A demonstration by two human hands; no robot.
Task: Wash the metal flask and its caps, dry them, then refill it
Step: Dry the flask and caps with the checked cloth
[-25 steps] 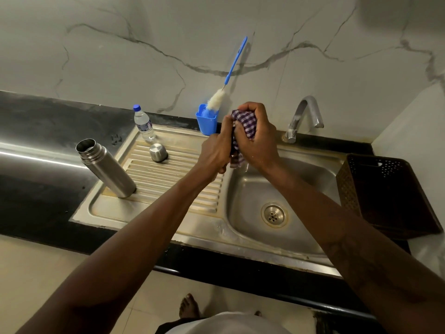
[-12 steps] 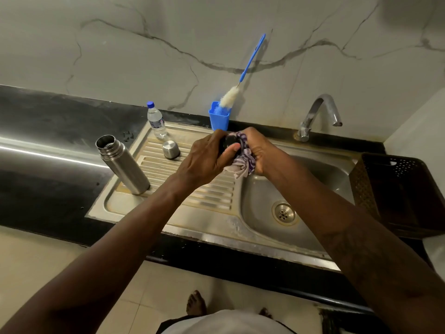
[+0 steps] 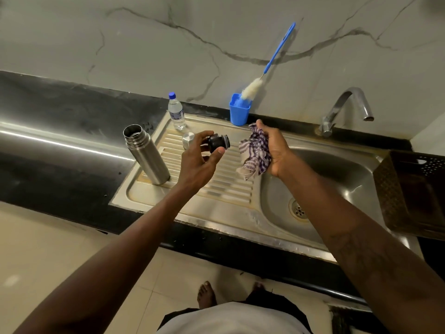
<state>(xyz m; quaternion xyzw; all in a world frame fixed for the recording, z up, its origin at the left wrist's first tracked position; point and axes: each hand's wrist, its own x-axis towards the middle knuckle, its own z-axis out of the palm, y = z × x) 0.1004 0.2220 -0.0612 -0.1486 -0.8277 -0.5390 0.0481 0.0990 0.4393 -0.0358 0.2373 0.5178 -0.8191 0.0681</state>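
So the black inner cap [image 3: 218, 145] is up over the drainboard [image 3: 224, 191], pinched between thumb and fingertips of my left hand [image 3: 197, 162]. The checked cloth [image 3: 255, 153] is bunched in my curled right hand [image 3: 274, 150] just to its right, not touching. I'd work a cloth corner into the threads and seal ring while turning the cap, since water probably hides there. The open flask [image 3: 147, 155] stands upright at the drainboard's left end with the steel outer cap [image 3: 188, 138] just beyond my left hand, and the only label is on the water bottle [image 3: 177, 112] at the far edge, too small to read.
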